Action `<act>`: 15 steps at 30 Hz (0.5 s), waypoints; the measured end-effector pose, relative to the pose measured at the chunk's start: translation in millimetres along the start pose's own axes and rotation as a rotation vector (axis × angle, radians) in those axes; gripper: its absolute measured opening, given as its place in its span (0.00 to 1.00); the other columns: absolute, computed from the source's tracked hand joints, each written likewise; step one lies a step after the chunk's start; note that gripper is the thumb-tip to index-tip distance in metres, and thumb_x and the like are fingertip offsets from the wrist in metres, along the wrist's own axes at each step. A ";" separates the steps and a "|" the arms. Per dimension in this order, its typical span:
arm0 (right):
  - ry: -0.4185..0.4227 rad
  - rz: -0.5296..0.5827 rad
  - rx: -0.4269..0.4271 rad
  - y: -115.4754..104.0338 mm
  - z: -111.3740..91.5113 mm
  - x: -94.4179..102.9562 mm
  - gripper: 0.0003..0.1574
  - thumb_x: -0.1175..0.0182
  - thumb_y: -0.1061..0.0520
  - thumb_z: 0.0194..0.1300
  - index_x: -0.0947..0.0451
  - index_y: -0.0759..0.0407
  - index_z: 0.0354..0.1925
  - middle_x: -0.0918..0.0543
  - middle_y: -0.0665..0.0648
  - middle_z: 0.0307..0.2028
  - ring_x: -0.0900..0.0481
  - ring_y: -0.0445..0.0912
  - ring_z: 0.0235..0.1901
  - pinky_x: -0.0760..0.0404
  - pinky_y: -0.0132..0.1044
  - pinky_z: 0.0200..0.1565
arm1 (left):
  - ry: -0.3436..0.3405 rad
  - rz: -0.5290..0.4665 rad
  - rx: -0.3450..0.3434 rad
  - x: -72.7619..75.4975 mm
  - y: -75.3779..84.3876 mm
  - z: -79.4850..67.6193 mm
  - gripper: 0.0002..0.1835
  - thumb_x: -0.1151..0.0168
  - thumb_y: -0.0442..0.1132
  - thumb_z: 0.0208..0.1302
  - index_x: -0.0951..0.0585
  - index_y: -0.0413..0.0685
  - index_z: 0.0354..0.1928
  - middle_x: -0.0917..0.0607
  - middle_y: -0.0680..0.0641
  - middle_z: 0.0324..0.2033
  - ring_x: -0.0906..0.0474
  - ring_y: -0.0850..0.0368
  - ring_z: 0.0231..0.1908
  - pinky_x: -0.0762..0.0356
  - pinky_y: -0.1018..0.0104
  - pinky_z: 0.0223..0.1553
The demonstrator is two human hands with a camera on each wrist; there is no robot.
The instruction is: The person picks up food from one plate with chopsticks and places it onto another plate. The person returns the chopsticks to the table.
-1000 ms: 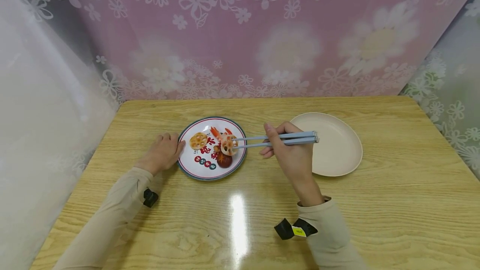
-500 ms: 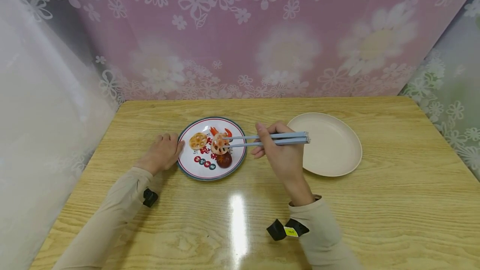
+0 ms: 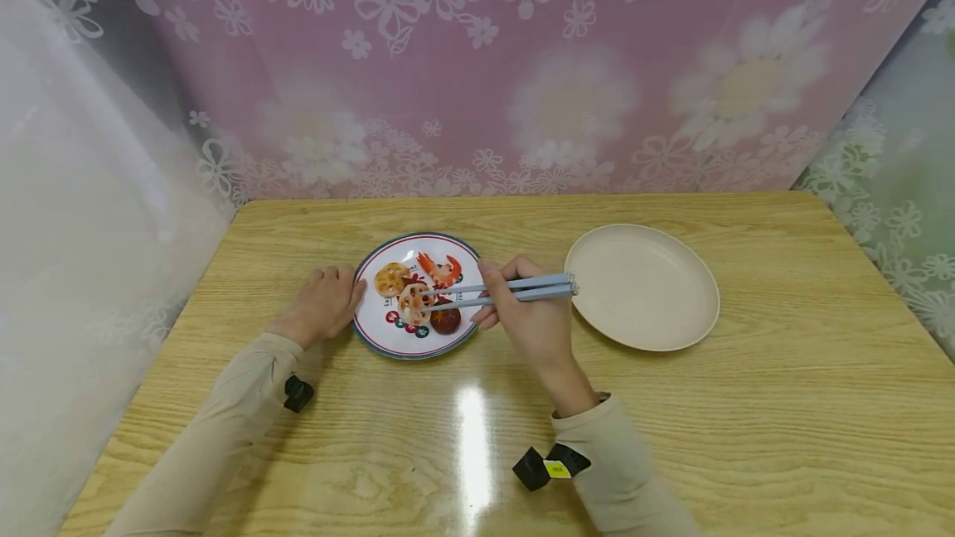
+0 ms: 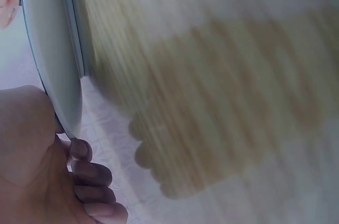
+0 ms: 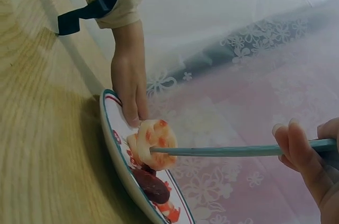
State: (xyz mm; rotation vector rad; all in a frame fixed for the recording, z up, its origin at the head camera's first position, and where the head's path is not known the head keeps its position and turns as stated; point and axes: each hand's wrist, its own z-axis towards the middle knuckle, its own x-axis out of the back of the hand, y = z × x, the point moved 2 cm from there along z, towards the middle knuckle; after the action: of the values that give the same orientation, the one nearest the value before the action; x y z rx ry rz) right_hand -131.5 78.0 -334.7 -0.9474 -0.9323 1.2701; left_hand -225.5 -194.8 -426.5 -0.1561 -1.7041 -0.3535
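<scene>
My left hand (image 3: 321,302) grips the left rim of a white patterned plate (image 3: 373,323), its thumb at the edge in the left wrist view. My right hand (image 3: 533,330) holds a pair of pale blue chopsticks (image 3: 533,287). Between their tips is a lotus root slice (image 3: 413,302), seen in the right wrist view as a pale slice (image 5: 161,142) above the plate. Another lotus root slice (image 3: 390,278) lies at the plate's upper left. A red shrimp (image 3: 445,271) is at the upper right, and a dark brown mushroom cap (image 3: 445,320) sits below the chopsticks.
A beige oval plate (image 3: 645,288) stands on the wooden table (image 3: 373,437), right of the right hand. Behind the table hangs a pink flowered curtain (image 3: 462,89). Black wrist cameras sit at both sleeves.
My right hand has moved left with the chopsticks, carrying the lotus root slice from beside the shrimp to the plate's lower middle. The shrimp is now uncovered. The left hand stays put.
</scene>
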 end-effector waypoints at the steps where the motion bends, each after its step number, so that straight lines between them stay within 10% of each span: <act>1: -0.005 0.006 -0.005 3.0 -0.5 -1.7 0.16 0.41 0.65 0.67 0.28 0.76 0.24 0.19 0.68 0.19 0.19 0.53 0.13 0.23 0.36 0.15 | 0.002 0.001 -0.003 0.2 0.3 0.0 0.17 0.63 0.43 0.77 0.33 0.35 0.38 0.28 0.34 0.33 0.31 0.35 0.41 0.36 0.43 0.51; 15: -0.030 0.117 0.024 36.7 -6.5 -24.0 0.20 0.40 0.59 0.68 0.28 0.73 0.24 0.20 0.64 0.15 0.20 0.50 0.12 0.22 0.44 0.14 | 0.005 -0.010 -0.008 0.6 0.7 -1.6 0.17 0.64 0.43 0.77 0.34 0.34 0.38 0.29 0.34 0.33 0.30 0.36 0.40 0.35 0.43 0.47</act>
State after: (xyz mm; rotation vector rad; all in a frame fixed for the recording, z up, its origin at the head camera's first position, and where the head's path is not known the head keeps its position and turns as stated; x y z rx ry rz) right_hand -139.5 56.0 -372.4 -0.9782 -0.8934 1.3940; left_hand -223.8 -194.8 -425.7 -0.1529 -1.6993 -0.3680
